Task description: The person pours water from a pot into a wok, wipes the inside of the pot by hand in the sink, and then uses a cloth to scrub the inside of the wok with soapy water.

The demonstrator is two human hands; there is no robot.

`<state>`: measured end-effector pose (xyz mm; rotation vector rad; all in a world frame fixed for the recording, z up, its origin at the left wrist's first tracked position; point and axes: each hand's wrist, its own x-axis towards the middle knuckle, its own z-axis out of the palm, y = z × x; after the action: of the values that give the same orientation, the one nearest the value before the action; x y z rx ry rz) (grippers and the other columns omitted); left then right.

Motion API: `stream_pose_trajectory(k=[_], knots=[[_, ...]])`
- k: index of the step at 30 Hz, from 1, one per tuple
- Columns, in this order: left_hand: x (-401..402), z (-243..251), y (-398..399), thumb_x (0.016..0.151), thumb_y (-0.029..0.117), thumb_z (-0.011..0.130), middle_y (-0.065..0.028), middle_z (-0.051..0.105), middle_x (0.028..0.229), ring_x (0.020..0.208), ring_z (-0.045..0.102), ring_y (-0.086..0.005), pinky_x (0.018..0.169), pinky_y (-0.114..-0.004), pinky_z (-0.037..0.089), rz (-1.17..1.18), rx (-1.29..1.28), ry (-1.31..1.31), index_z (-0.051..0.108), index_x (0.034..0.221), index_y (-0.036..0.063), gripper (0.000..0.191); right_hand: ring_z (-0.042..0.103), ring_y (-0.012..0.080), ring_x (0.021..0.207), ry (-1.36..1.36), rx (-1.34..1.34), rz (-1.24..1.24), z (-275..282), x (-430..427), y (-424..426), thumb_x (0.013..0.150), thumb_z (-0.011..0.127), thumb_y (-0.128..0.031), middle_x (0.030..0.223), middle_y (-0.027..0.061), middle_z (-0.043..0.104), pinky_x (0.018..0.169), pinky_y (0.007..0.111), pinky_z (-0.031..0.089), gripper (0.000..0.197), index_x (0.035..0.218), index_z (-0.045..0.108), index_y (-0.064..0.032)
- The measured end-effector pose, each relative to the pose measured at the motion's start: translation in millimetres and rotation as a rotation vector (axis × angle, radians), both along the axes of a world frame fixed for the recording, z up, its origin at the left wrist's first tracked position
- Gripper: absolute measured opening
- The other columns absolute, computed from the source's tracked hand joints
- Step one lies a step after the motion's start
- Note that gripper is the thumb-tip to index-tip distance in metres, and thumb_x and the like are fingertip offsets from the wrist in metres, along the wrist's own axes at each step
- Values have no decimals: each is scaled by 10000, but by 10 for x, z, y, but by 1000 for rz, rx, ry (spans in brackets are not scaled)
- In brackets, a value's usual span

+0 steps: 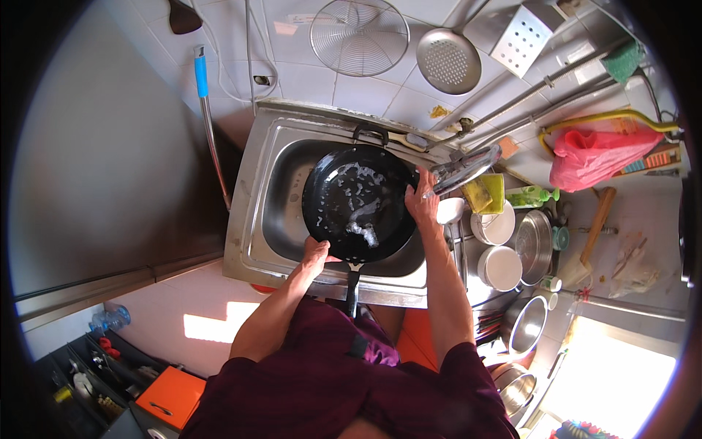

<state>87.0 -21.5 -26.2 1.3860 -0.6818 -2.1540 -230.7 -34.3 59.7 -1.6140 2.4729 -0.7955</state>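
A black wok [359, 206] rests over the basin of a stainless steel sink [241, 219], with water and white suds pooled on its dark inner surface. Its long handle [352, 291] points toward me, and a loop handle [371, 131] sits at the far side. My left hand [316, 255] grips the near left rim. On the right rim, my right hand [422, 203] holds the wok close beside the chrome faucet [466, 171]. The fingers under the rim are hidden.
Right of the sink are yellow-green sponges [485, 195], white bowls [500, 268], a ladle [451, 210] and a steel pot [525, 325]. A wire strainer [359, 37] and a skimmer [448, 61] hang on the tiled wall. A blue-handled pole [205, 110] stands at left.
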Motion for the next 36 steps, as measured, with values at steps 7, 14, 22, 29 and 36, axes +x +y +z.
stream_pose_trajectory(k=[7, 14, 22, 29, 36], knots=[[16, 23, 70, 933, -10, 471, -151, 628, 1136, 948, 690, -325, 643, -490, 660, 17, -19, 8, 520, 1249, -4, 320, 388, 391, 1377, 69, 425, 411, -148, 1263, 718, 909, 609, -243, 1456, 255, 431, 1138, 508, 307, 495, 1334, 534, 0], [4, 6, 54, 934, -19, 453, -153, 644, 1126, 981, 682, -322, 641, -503, 654, 38, 12, 55, 523, 1260, 14, 335, 258, 421, 1450, -111, 730, 335, -781, 1513, 911, 990, 478, -471, 1563, 268, 269, 1180, 491, 242, 693, 1368, 456, 109], [5, 52, 38, 892, -19, 498, -119, 610, 1145, 924, 670, -297, 641, -511, 650, 48, 33, -51, 464, 1329, 41, 442, 253, 420, 1462, -238, 124, 271, -1218, 701, -253, 966, 607, -334, 1567, 266, 276, 1194, 454, 232, 679, 1481, 347, 25], [148, -71, -27, 949, 62, 551, -118, 625, 1154, 979, 680, -280, 645, -446, 659, -13, 23, -27, 504, 1292, 57, 347, 515, 437, 1258, -730, 402, 430, -750, 1925, -209, 967, 576, -363, 1348, 255, 548, 1041, 470, 420, 519, 1423, 449, -150], [157, -11, -18, 895, 95, 566, -132, 658, 1131, 961, 693, -286, 685, -461, 649, -1, 13, 158, 535, 1267, 15, 381, 492, 373, 1308, 302, 776, 925, -433, 477, 747, 934, 597, -192, 1412, 205, 507, 1048, 464, 437, 540, 1440, 433, -99]])
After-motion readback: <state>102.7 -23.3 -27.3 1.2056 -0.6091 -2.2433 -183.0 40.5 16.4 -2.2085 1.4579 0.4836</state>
